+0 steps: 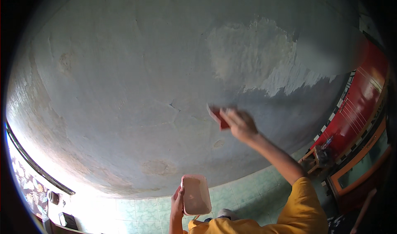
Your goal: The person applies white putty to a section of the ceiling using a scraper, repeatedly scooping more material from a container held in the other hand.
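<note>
My right hand [243,125], smeared by motion, is raised at the grey wall [157,60] with its fingers closed round a red putty scraper [219,118]. The scraper's thin edge points up and left, close to the wall; whether it touches cannot be made out. Low in the middle, my left hand [178,201] grips the left side of a pale pink rectangular plastic tub [197,192]. The tub is tilted so its inside shows, with a pinkish-grey tone. Up and right of the scraper lies a lighter, ragged-edged patch [252,56] on the wall.
Green marbled tiles [144,209] run below the wall. On the right are a red panel [351,114], a small wooden stand [312,161] with dark items, and an orange-framed glass piece [359,168]. Bright light falls at the lower left, by a patterned cloth [29,184].
</note>
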Demonstrator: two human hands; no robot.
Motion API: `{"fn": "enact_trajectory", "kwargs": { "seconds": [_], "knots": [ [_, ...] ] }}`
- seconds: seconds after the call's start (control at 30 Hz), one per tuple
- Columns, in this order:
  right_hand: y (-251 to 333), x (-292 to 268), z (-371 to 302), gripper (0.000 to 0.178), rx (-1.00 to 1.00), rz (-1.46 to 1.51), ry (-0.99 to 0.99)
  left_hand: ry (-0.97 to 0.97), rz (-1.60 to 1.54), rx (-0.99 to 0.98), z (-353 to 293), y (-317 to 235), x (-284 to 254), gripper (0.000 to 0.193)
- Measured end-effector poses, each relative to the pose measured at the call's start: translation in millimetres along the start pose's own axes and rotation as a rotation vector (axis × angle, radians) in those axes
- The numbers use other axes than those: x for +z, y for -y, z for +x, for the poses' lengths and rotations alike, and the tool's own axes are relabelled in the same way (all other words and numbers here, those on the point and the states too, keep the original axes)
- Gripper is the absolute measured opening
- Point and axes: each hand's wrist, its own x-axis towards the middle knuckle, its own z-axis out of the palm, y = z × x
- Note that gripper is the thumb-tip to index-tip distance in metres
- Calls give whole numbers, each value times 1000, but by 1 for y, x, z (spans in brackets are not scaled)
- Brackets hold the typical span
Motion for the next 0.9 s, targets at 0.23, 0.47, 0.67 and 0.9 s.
{"fn": "enact_trajectory", "kwargs": {
  "seconds": [0.23,0.47,0.67,0.9],
  "knots": [
    [-40,-26,104,54,109,-244,-158,-30,-9,-46,-1,-1,7,67],
    [19,14,-13,50,116,122,115,-25,-11,-22,-4,11,0,62],
    [-30,-77,156,48,62,-53,-303,-58,-43,-83,-1,12,-1,63],
    [37,22,2,44,-22,-51,159,-59,-47,-47,-5,6,0,65]
  ]
}}
